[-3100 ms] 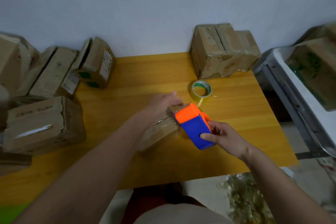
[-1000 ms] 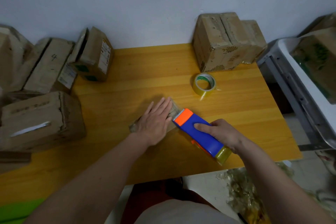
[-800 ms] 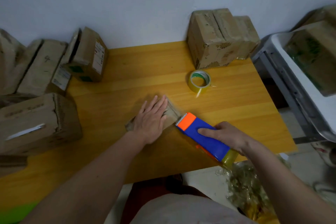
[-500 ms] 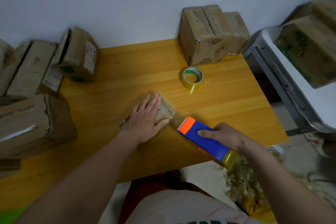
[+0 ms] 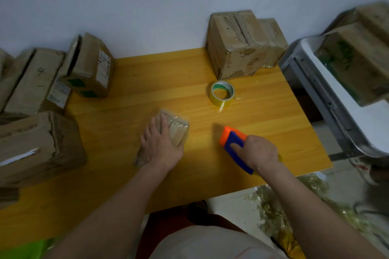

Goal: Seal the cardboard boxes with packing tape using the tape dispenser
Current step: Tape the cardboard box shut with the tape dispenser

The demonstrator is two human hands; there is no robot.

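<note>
A makeshift packing room, it seems: a plain wooden table (image 5: pixel 130 176) against a bare white wall (image 5: pixel 147 0), worn cardboard boxes (image 5: pixel 240 44) stacked around its edges, a tape roll (image 5: pixel 222 93), and crumpled tape scraps (image 5: pixel 271 208) on the floor.

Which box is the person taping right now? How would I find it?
Look at the middle of the yellow wooden table. The small brown cardboard box lies there under the left hand. It is smaller than the other boxes, shiny with clear tape, and the only one being touched.
</note>
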